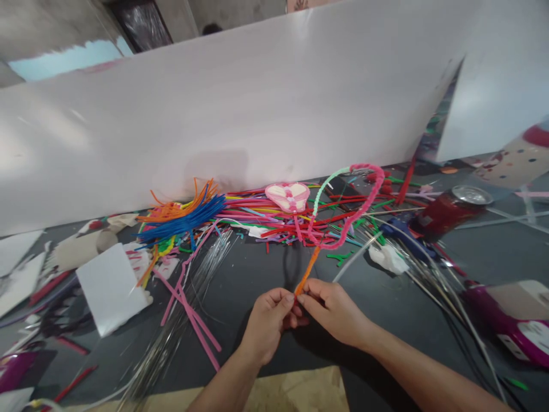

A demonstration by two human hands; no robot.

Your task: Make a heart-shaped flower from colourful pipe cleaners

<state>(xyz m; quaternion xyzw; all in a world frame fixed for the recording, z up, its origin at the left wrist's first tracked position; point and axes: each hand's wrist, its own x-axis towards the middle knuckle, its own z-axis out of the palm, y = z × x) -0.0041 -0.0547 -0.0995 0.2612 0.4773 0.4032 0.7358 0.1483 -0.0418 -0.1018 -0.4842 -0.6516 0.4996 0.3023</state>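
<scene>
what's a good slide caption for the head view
Left hand and right hand pinch the orange stem of a pink-and-green fuzzy loop.

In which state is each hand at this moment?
Left hand: closed, pinching the orange stem near its lower end.
Right hand: closed, holding the same orange stem.

Glare on white panel (240,114) — edges stretched, soft.

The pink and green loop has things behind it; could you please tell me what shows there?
Through the pink and green loop, red pipe cleaners show on the cluttered table. Whatever sits directly behind its fuzzy strand is covered.
</scene>
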